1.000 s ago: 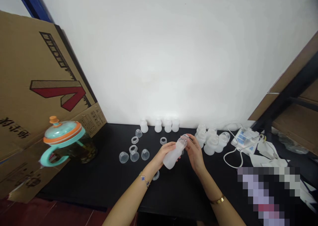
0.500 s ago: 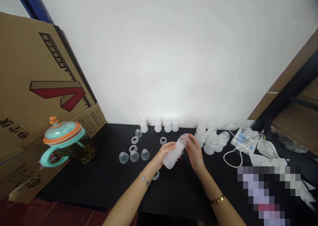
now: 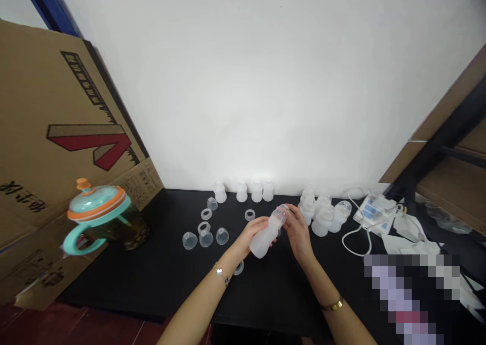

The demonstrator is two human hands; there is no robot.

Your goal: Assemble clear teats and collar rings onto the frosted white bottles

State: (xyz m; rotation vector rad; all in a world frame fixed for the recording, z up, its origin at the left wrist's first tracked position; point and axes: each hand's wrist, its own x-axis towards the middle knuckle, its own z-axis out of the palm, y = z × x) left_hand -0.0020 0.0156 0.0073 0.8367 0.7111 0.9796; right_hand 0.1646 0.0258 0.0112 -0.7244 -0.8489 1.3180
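Note:
I hold a frosted white plastic bottle (image 3: 266,236) tilted over the black table (image 3: 159,279), its neck pointing up and right. My left hand (image 3: 251,236) is wrapped round the bottle's body. The fingers of my right hand (image 3: 298,233) are closed on the clear cap or ring (image 3: 281,212) at the bottle's neck. Loose clear caps (image 3: 205,238) and rings (image 3: 206,214) lie on the table to the left of my hands.
A row of small white bottles (image 3: 243,191) stands against the wall, and more bottles (image 3: 322,214) cluster at the right. A teal and orange lidded jug (image 3: 102,218) sits at the left before a leaning cardboard box (image 3: 56,132). A white device with cable (image 3: 374,211) lies at the right.

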